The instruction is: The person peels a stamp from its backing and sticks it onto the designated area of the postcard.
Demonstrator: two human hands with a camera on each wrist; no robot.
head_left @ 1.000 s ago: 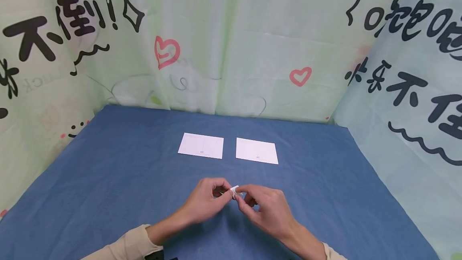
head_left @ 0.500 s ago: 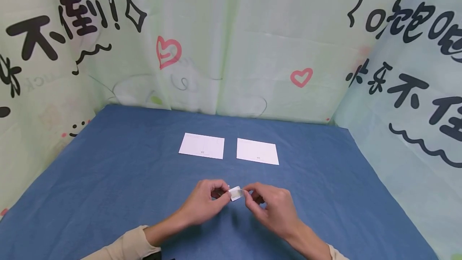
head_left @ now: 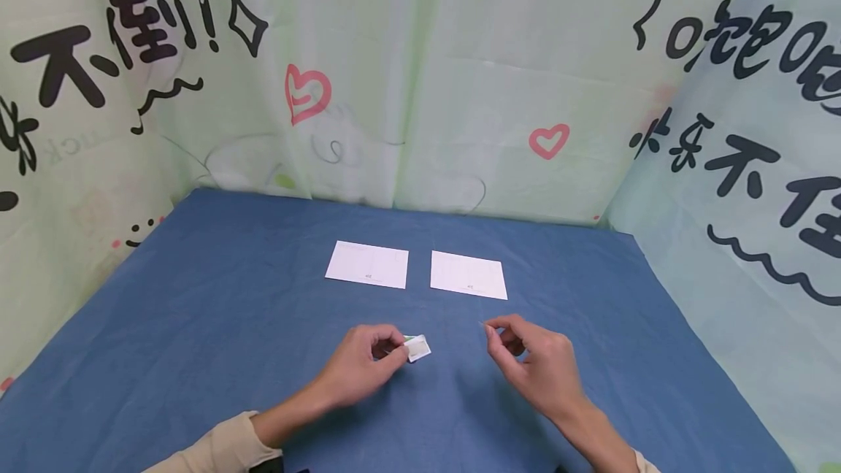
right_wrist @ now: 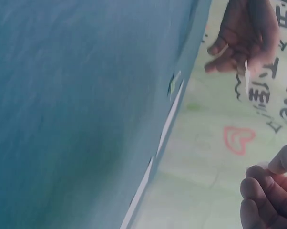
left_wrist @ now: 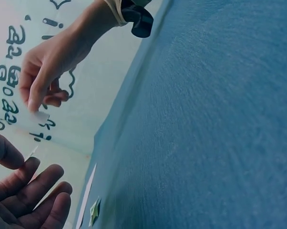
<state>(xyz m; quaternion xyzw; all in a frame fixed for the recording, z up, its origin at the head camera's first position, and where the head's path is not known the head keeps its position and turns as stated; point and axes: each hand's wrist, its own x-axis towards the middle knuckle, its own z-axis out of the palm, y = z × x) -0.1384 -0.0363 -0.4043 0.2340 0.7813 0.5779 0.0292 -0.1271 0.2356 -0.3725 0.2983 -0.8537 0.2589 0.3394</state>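
My left hand (head_left: pixel 361 365) pinches a small white rectangular piece (head_left: pixel 417 348) between thumb and forefinger; its middle looks greyish. In the right wrist view the same piece appears edge-on as a thin white strip. To the right, my right hand (head_left: pixel 540 367) is raised over the cloth and pinches a small thin translucent film (left_wrist: pixel 41 117) at its fingertips. The hands are well apart, and the film is separate from the white piece. A small green and white item (left_wrist: pixel 95 211) lies on the cloth, mostly hidden behind the left hand in the head view.
Two white printed cards, a left card (head_left: pixel 368 264) and a right card (head_left: pixel 468 275), lie side by side beyond the hands on the blue cloth (head_left: pixel 217 298). A pale curtain (head_left: pixel 473 93) with black lettering and red hearts encloses the back and sides.
The hands were together at the white piece. My right hand has moved away to the right, drawing the translucent film off it; my left hand has shifted slightly left with the piece.
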